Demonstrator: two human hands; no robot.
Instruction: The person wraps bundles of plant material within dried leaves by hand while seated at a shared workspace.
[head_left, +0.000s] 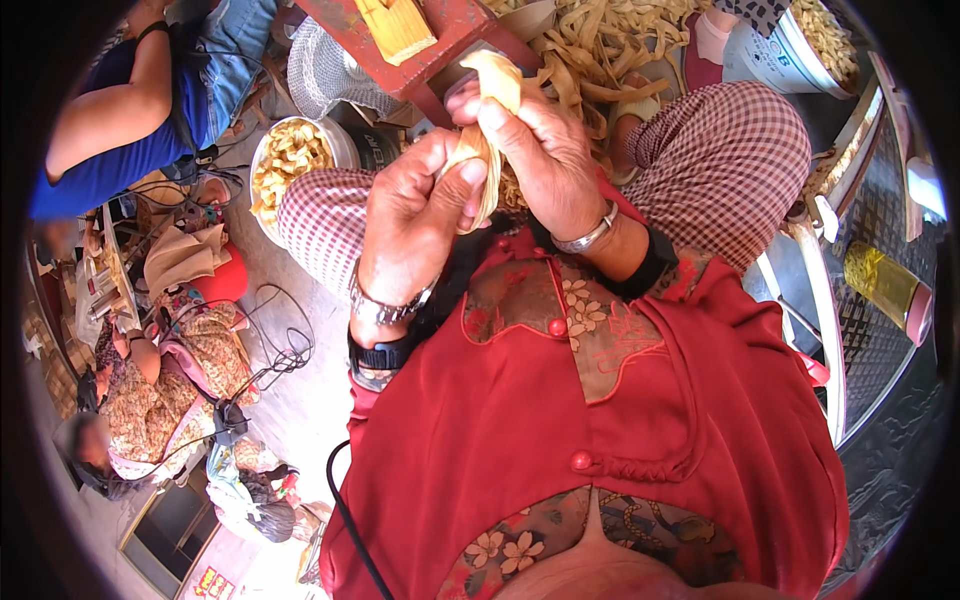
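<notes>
In front of my chest, both hands grip a limp pale-yellow strip (498, 82), flat and fibrous like a plant leaf or shoot. My left hand (408, 205) pinches its lower, folded part between thumb and fingers. Close beside it, my right hand (548, 165) is closed round the upper part, thumb pressed on it, with one end standing up above the fingers. Fingers hide how the strip crosses or folds. Beyond my hands lies a heap of similar loose strips (600, 45). A white tub (347, 146) of short, curled yellow pieces stands by my left knee.
A red wooden stool (345, 28) with a yellow wood block (397, 30) on it is just ahead. At the far right stands a white bucket (775, 62) of yellow pieces. A bottle (885, 285) lies at right. Other people sit at left, near black cables (285, 335).
</notes>
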